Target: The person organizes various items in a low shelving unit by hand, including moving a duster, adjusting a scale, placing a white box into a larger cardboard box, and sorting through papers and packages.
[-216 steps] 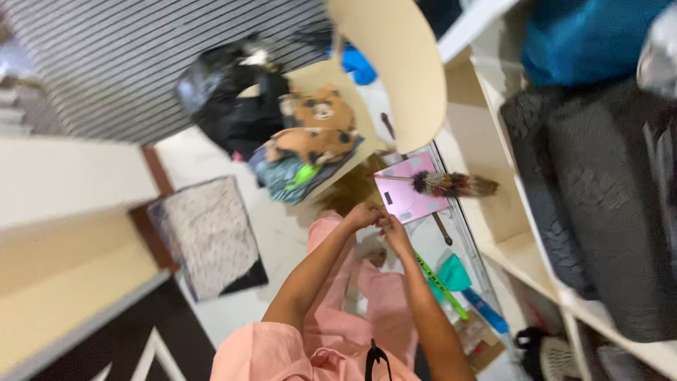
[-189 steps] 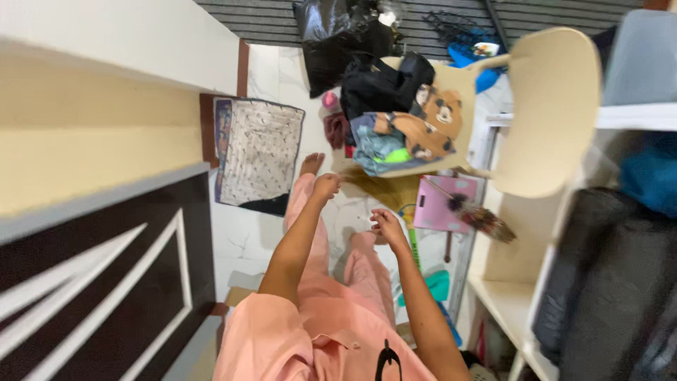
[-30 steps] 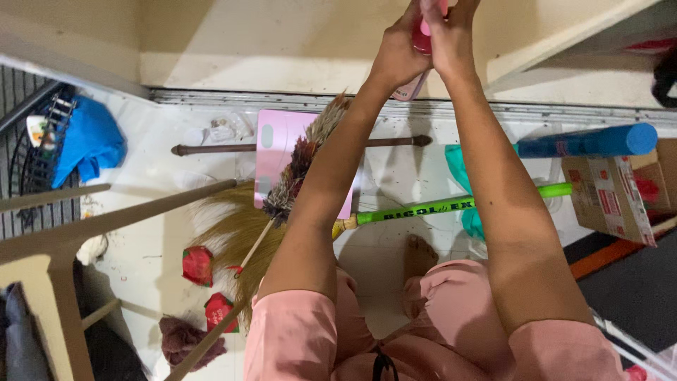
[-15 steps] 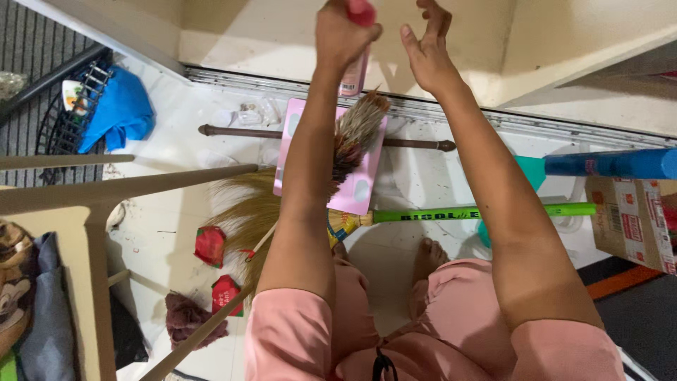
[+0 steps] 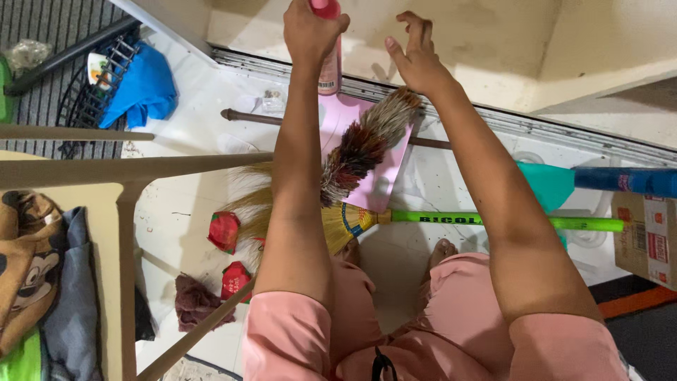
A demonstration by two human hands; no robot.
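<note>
Pink bottle [image 5: 329, 60] gripped in left hand [image 5: 309, 32]; right hand [image 5: 417, 58] w/ fingers wide, empty. Bottle may slip onto feather duster [image 5: 361, 149] if grip loosens.

A home — a cluttered storage corner on a white tiled floor [image 5: 190, 212]. A broom [image 5: 451, 220] and feather duster [image 5: 363, 144] lie by cream shelving [image 5: 493, 42], a chair [image 5: 84, 212] is piled with clothes [image 5: 42, 282], and a cardboard box [image 5: 645, 236] sits nearby — household odds and ends.
</note>
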